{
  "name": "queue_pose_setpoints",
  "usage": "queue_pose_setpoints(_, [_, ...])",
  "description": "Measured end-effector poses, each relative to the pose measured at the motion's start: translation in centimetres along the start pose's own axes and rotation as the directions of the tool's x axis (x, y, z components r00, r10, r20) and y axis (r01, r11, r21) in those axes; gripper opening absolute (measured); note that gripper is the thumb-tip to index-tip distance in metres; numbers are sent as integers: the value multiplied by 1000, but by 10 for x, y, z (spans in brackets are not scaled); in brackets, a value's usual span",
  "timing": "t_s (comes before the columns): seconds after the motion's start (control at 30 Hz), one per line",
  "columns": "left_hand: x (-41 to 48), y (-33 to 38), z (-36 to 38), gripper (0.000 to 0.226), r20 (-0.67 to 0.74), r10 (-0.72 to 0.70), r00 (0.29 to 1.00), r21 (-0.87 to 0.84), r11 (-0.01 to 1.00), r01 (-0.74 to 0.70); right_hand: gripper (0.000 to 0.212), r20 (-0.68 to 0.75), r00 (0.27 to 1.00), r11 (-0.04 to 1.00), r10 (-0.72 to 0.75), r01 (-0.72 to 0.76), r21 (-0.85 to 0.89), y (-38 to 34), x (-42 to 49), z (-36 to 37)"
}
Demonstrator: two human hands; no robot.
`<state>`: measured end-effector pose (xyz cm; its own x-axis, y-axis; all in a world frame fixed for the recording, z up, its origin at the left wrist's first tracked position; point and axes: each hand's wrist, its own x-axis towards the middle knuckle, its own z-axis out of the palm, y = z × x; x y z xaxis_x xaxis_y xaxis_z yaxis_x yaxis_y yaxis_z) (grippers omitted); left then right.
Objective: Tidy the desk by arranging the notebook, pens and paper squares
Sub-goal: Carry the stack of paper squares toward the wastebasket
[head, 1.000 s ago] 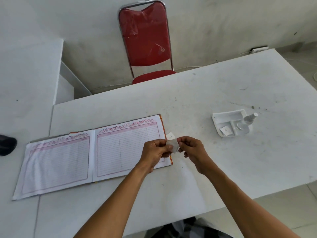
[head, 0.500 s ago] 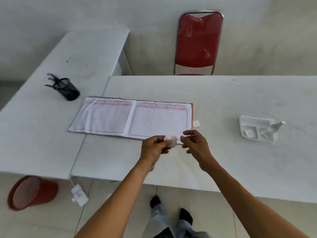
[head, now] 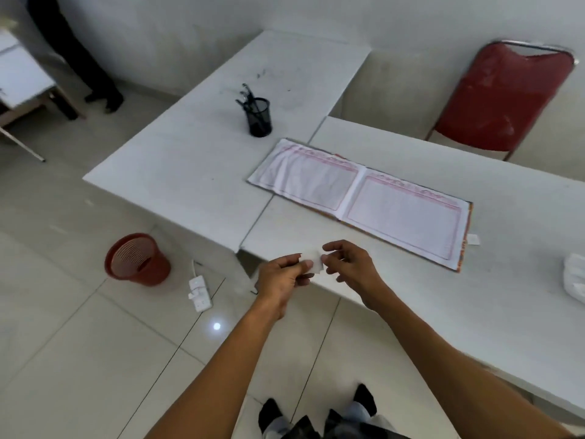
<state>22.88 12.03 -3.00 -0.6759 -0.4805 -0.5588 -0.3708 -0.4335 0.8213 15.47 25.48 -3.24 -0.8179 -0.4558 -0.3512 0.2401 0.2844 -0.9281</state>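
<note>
Head view. I see both hands meeting over the near edge of the bench [head: 411, 312], with a small white paper square [head: 313, 262] between them. The left hand [head: 281, 278] has its fingers [head: 296, 260] pinched on the square's left side; the right hand [head: 351, 267] has its fingers [head: 332, 248] curled at the square's right edge, touching it, though I cannot tell whether they truly grip it. The open notebook [head: 364, 198] lies flat farther back, its ruled pink pages up, spanning the seam between the two benches. A second paper square [head: 473, 239] rests on the bench just beside the notebook's right near corner. A black mesh pen holder [head: 260, 117] with dark pens [head: 245, 95] stands upright on the far left bench, apart from the notebook. A white tray [head: 574, 280] is cut off at the right edge. On the floor at left stand a red wastebasket [head: 137, 260] and a white power strip [head: 199, 291]. A red chair [head: 500, 96] stands at far right.
</note>
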Motion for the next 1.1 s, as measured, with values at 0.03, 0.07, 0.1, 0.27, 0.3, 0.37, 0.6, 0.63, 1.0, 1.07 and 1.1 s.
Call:
queue_pose_setpoints(0.03, [-1, -1, -20, 23, -13, -3, 1000, -21, 1000, 3, 12, 30, 1000, 1000, -6, 6, -14, -2, -1, 22])
queue_pose_setpoints(0.07, [-1, -1, -42, 23, -24, -1, 1000, -42, 999, 0, 11, 59, 998, 1000, -11, 13, -26, -3, -3, 45])
queue_pose_setpoints(0.1, [-2, -1, -59, 23, -35, -2, 999, -56, 998, 0, 10, 80, 997, 999, -15, 17, -31, -4, -5, 64])
queue_pose_setpoints(0.27, [4, 4, -157, 16, -95, -11, 995, -139, 990, -2, 14, 113, 994, 1000, -7, 9, -21, -9, -3, 168])
queue_pose_setpoints(0.3, [4, 5, -167, 16, -100, -14, 995, -153, 988, -2, 14, 115, 993, 1000, -2, 5, -21, -10, -1, 179])
queue_pose_setpoints(0.37, [3, 6, -202, 16, -137, -28, 990, -174, 985, 4, 15, 154, 988, 999, 20, -15, -33, -10, -1, 216])
queue_pose_setpoints(0.6, [19, 17, -290, 26, -223, -57, 973, -226, 974, 5, 16, 233, 970, 995, 74, -57, -78, -25, 19, 311])
queue_pose_setpoints(0.63, [24, 18, -301, 24, -241, -49, 969, -222, 975, -6, 15, 250, 964, 994, 86, -67, -83, -26, 26, 324])
queue_pose_setpoints(1.0, [106, 62, -397, 20, -442, -60, 895, -195, 980, -31, 14, 364, 913, 981, 182, -142, -135, -53, 123, 449])
queue_pose_setpoints(1.07, [131, 77, -420, 21, -475, -45, 879, -183, 982, -49, 15, 377, 909, 981, 178, -133, -142, -62, 150, 477])
queue_pose_setpoints(1.1, [145, 82, -433, 21, -490, -50, 870, -175, 984, -42, 15, 375, 907, 977, 189, -137, -161, -64, 162, 494])
